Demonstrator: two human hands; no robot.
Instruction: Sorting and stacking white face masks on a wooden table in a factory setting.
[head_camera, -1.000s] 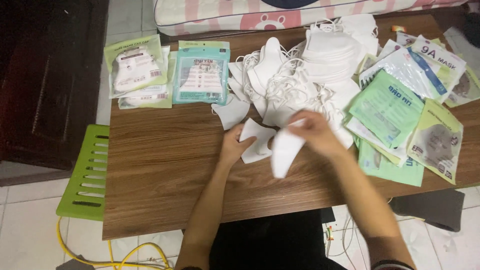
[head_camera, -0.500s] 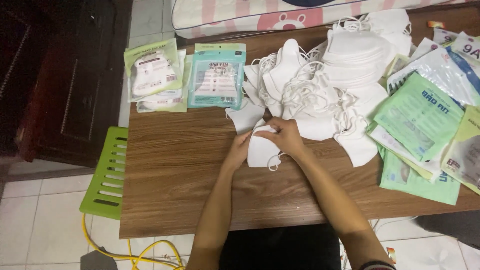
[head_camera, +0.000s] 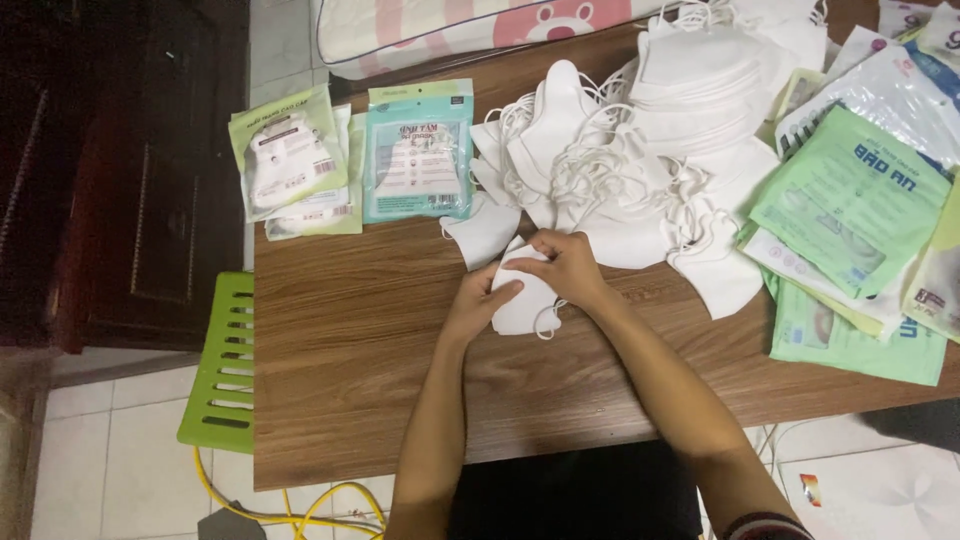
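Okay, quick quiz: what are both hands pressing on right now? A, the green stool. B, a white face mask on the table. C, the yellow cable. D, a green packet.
B: the left hand and right hand both rest on a folded white face mask lying on the wooden table.

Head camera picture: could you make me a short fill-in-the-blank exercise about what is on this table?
1. Both the left hand and the right hand rest on a folded ____ face mask.
2. The table top is made of ____.
3. The stool left of the table is ____.
4. The teal packet lies ____ of the loose mask pile.

Missing words: white; wood; green; left
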